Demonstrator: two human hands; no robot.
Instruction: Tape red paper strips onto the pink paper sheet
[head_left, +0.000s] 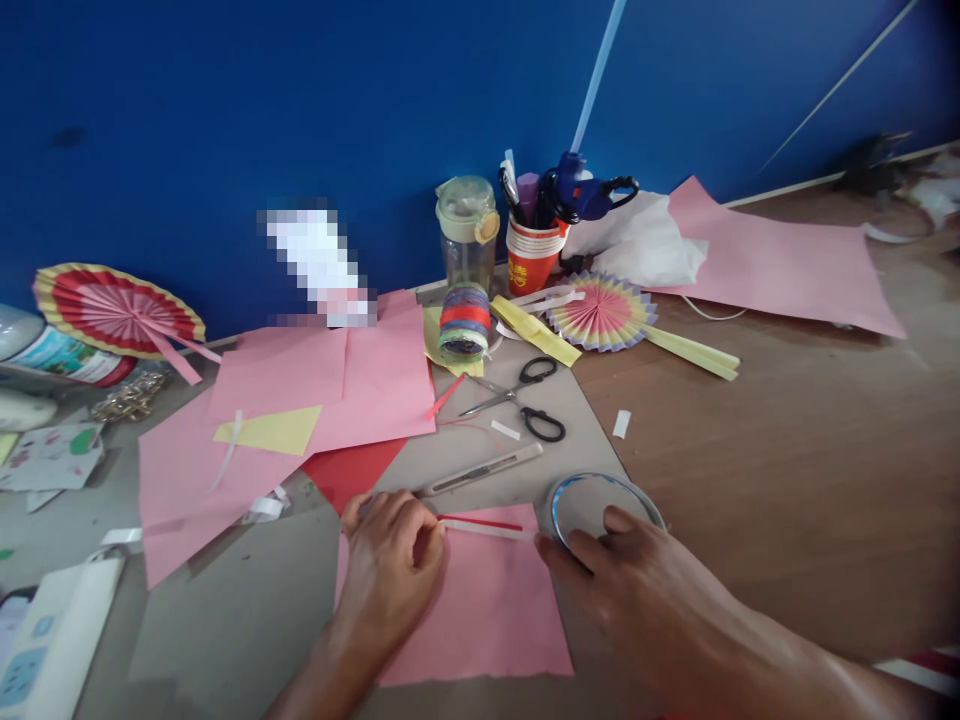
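My left hand (pixel 396 545) is closed, with its fingertips pinched at the left ends of a thin red strip (pixel 487 523) and a white tape strip (pixel 491 532). Both strips lie near the top edge of a pink paper sheet (pixel 480 630), and my left hand rests on that sheet. With curled fingers my right hand (pixel 611 565) grips a tape roll (pixel 556 500) with a blue-and-white rim. The white strip stretches toward that roll. Just above the sheet lies a utility knife (pixel 484 470), and beyond it are scissors (pixel 512 395) with black handles.
Larger pink sheets (pixel 382 370) and a red piece (pixel 356 472) lie to the left. At the back stand a bottle (pixel 469 240), a thread spool (pixel 464 322) and a red cup (pixel 534 260) of tools. Paper fans sit left (pixel 112 310) and right (pixel 600 312), before a blue wall.
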